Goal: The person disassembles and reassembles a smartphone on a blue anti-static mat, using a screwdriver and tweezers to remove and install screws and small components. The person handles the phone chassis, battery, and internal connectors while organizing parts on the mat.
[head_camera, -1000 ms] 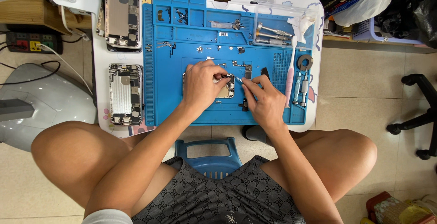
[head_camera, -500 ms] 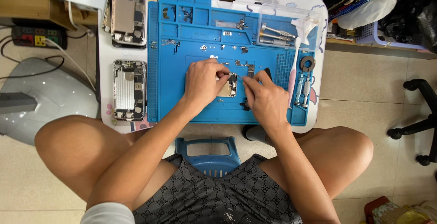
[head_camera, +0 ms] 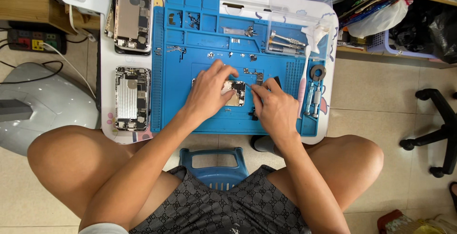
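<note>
Hands: your left hand (head_camera: 208, 93) lies fingers-down on the opened phone (head_camera: 234, 93), pinning it; your right hand (head_camera: 273, 110) is pinched shut on a thin tool (head_camera: 248, 85) whose tip meets the phone's upper right corner.
Phone: it lies flat at the middle of the blue work mat (head_camera: 176, 101), partly hidden under your left hand, on the white counter (head_camera: 105, 120).
Handling: likely light, stiff and fragile, with bare metal and small parts exposed; hold it by the outer frame edges and press down gently, keeping off the innards.
Loose bits: tiny screws and brackets (head_camera: 252, 72) sit on the mat just above the phone, easy to brush away.
Neighbours: two more opened phones, one upper (head_camera: 134, 14) and one lower (head_camera: 132, 98), lie left of the mat; screwdrivers (head_camera: 283, 39) rest in a clear tray upper right.
Edges: the counter's near edge is close below your wrists, your knees beneath it.
Open room: bare mat lies left of and below the phone; the right strip holds small tools (head_camera: 314, 96).
</note>
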